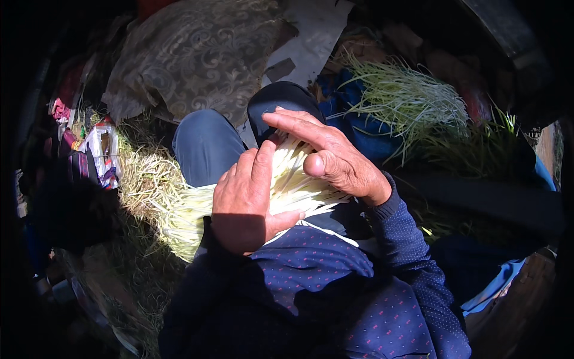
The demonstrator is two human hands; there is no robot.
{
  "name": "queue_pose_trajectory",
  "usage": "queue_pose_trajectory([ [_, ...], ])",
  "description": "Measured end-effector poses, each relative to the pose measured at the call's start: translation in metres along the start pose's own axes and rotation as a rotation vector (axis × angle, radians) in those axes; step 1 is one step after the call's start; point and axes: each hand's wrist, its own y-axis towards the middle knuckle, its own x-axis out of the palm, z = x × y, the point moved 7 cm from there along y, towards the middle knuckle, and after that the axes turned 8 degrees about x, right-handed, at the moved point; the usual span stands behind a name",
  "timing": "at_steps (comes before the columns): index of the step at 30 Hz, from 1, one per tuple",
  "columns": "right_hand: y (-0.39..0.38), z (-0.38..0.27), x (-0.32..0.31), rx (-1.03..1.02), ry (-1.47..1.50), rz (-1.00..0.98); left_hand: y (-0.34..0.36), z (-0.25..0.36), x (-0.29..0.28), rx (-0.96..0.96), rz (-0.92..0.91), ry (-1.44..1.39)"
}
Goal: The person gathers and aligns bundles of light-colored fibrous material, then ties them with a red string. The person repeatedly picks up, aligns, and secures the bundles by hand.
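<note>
Across my lap lies a thick bundle of pale yellow-white stalks (287, 177), which look like blanched chives. Its left end spreads into a straw-coloured, tangled root end (149, 179) beside my left knee. My left hand (244, 197) lies flat over the middle of the bundle, thumb stretched out to the right, fingers straight. At the bundle's right side, my right hand (335, 152) is held with fingers extended and thumb bent inward, the palm facing the stalks. Fingertips of both hands nearly meet at the far edge. The undersides of both hands are hidden.
Green-white loose stalks (412, 99) are heaped on blue material (368, 128) at the far right. A patterned cloth (197, 60) lies beyond my knees, beside a pale sheet (308, 39). Colourful packaging (101, 149) sits at left, above dry grass litter (140, 287). Deep shadow covers the edges.
</note>
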Motion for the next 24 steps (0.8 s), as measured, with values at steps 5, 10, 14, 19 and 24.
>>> queue_pose_trajectory([
  [5,-0.003,0.004,-0.004,0.045,0.136,0.071,0.001,-0.002,0.000,-0.022,-0.013,-0.063],
  [10,0.001,-0.004,0.014,-0.024,-0.373,0.031,0.000,-0.009,0.010,-0.103,-0.129,-0.033],
  [14,-0.006,-0.003,-0.005,0.032,0.101,0.030,0.001,-0.006,0.004,-0.059,-0.059,-0.050],
  [19,-0.011,-0.001,0.002,0.046,-0.102,0.055,0.002,-0.007,0.004,-0.077,-0.084,-0.103],
  [24,-0.008,-0.007,0.004,0.028,0.028,0.113,0.004,-0.005,-0.001,-0.038,-0.053,-0.066],
])
